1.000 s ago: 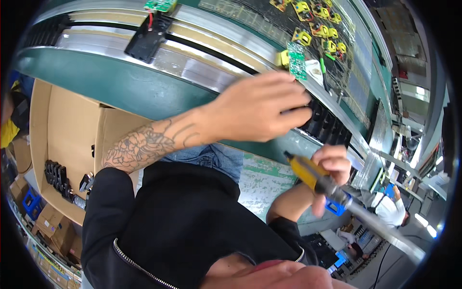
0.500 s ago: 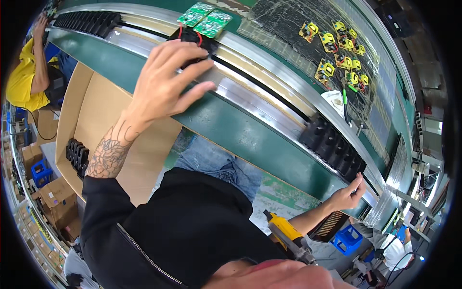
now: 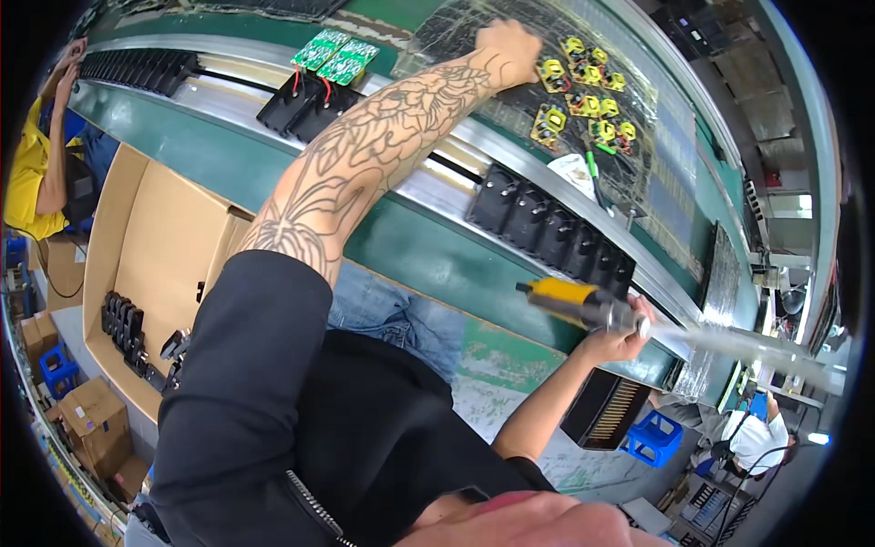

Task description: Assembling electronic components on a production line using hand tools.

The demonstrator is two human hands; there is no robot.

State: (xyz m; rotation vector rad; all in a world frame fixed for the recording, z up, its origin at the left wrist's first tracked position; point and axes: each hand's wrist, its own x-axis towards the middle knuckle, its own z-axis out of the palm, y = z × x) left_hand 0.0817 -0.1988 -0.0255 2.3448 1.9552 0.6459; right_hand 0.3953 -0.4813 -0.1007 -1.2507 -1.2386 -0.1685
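Observation:
My left hand (image 3: 510, 50), at the end of a tattooed arm, reaches over the rail to the dark mat, beside several small circuit boards with yellow components (image 3: 597, 77). Its fingertips are mostly hidden. My right hand (image 3: 620, 339) is closed at the near end of a row of black plastic cases (image 3: 551, 223) on the rail. A yellow-and-grey power screwdriver (image 3: 570, 301) hangs in front of it and covers part of the fingers. Further left, two black cases (image 3: 301, 109) sit on the rail, joined by red wires to green circuit boards (image 3: 346, 62).
A large cardboard box (image 3: 150, 210) with black parts stands at the left, below the green bench (image 3: 410, 232). Another row of black cases (image 3: 137, 71) lies far left, near a person in yellow (image 3: 41, 173). A green-handled tool (image 3: 592, 169) lies by the mat.
My left hand has moved from the wired cases across to the small boards. The near row of cases has shifted left along the rail, my right hand with it. The screwdriver hangs higher in view.

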